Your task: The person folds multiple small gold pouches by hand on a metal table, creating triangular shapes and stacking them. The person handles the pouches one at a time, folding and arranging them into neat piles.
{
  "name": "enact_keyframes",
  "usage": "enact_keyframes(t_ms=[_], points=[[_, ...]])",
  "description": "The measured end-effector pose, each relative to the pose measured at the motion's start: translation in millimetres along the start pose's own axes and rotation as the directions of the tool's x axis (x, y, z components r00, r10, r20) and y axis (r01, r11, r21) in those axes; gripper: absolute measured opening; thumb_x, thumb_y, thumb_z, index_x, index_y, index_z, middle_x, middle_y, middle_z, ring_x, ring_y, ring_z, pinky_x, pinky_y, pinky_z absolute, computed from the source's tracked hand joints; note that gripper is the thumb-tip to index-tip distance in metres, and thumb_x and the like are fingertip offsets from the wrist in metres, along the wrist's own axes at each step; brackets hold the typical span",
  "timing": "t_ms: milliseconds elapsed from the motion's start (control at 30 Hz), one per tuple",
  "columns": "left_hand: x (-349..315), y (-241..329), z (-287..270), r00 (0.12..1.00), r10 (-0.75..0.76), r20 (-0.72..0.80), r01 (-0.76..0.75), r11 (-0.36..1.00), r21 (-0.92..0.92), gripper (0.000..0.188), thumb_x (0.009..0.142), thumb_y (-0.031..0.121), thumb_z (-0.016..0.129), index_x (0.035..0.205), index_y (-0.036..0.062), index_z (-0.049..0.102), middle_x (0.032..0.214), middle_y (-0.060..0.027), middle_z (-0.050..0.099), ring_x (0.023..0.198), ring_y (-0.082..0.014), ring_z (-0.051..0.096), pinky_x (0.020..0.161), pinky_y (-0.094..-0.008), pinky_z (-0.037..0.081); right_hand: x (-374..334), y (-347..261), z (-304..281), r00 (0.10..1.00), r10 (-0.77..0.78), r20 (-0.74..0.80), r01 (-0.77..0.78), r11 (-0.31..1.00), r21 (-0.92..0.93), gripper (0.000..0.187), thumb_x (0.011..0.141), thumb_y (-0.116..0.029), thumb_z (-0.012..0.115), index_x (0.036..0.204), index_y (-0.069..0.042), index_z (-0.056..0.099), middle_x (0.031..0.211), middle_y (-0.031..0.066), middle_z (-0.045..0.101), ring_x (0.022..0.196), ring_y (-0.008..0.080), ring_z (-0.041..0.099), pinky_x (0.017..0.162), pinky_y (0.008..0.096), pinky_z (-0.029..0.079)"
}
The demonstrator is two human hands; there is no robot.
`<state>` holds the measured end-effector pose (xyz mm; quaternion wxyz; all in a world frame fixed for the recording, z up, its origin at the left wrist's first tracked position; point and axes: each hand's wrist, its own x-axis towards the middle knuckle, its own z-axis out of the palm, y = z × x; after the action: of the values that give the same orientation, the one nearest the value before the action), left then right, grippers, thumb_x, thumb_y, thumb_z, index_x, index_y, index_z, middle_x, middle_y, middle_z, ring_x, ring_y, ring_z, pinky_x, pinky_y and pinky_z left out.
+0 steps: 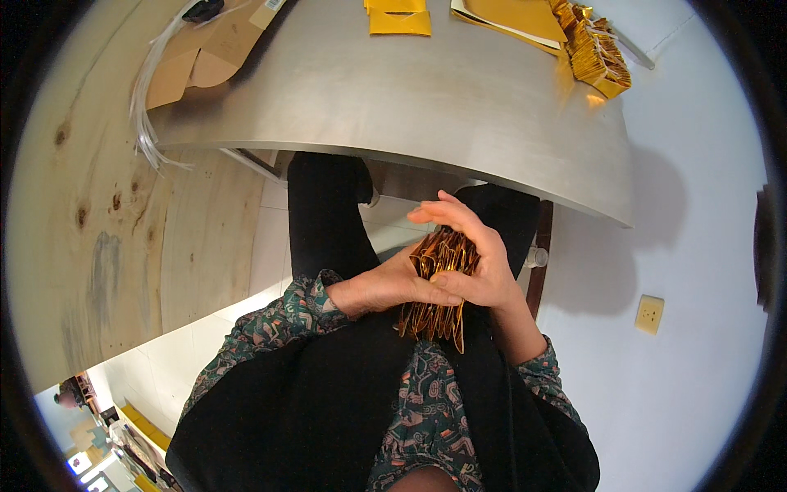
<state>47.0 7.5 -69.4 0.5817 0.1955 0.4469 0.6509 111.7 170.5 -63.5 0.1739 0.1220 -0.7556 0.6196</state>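
Both my hands hold a thick stack of shiny gold foil packets [434,287] in front of my lap, below the table edge. My left hand [385,287] grips the stack from the left side, fingers wrapped under it. My right hand [475,254] closes over the top and right side, thumb pressed on the front of the stack. The lower ends of the packets hang down past my hands. More gold foil packets [597,51] lie in a row at the far right of the grey table [426,107].
Yellow padded envelopes [399,16] and a larger yellow envelope [516,18] lie at the table's far edge. Flat brown cardboard [205,53] and clear plastic strips [146,98] sit at the left, over a plywood board [106,221]. A wall socket [649,314] is at right.
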Motion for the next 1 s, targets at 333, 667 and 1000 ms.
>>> enact_keyframes(t_ms=[333, 667, 1000], points=[[0.1, -5.3, 2.6, 1.0, 0.003, -0.001, -0.003, 1.0, -0.018, 0.086, 0.078, 0.023, 0.084, 0.143, 0.0011, 0.031, 0.132, -0.0113, 0.048, 0.124, -0.0211, 0.051, 0.105, -0.0371, 0.044, -3.1, 8.7, -8.2, 0.998, -0.045, 0.05, 0.045, 0.999, 0.01, 0.085, 0.074, -0.057, 0.076, 0.135, -0.002, 0.056, 0.133, 0.0135, 0.06, 0.129, 0.031, 0.051, 0.116, 0.0517, 0.027], [-5.6, 2.4, 1.9, 0.997, -0.054, 0.061, 0.054, 0.999, -0.004, 0.078, 0.078, 0.022, 0.084, 0.138, 0.0004, 0.039, 0.126, -0.0098, 0.052, 0.119, -0.0202, 0.054, 0.1, -0.0355, 0.048, -11.4, 7.8, -9.5, 0.993, -0.081, 0.091, 0.094, 0.983, -0.157, 0.072, 0.082, -0.066, 0.063, 0.121, -0.006, 0.067, 0.128, 0.0133, 0.064, 0.135, 0.0343, 0.045, 0.117, 0.0539, 0.024], [-1.4, 1.7, -0.5, 0.999, -0.025, -0.023, 0.022, 0.994, -0.104, 0.068, 0.085, 0.02, 0.075, 0.141, 0.0037, 0.04, 0.117, -0.0062, 0.057, 0.108, -0.018, 0.059, 0.093, -0.0342, 0.052, -6.7, 5.9, -13.9, 1.0, 0.004, 0.009, -0.002, 0.99, -0.143, 0.093, 0.083, -0.078, 0.05, 0.138, -0.002, 0.052, 0.145, 0.0192, 0.047, 0.14, 0.036, 0.038, 0.115, 0.0498, 0.026]])
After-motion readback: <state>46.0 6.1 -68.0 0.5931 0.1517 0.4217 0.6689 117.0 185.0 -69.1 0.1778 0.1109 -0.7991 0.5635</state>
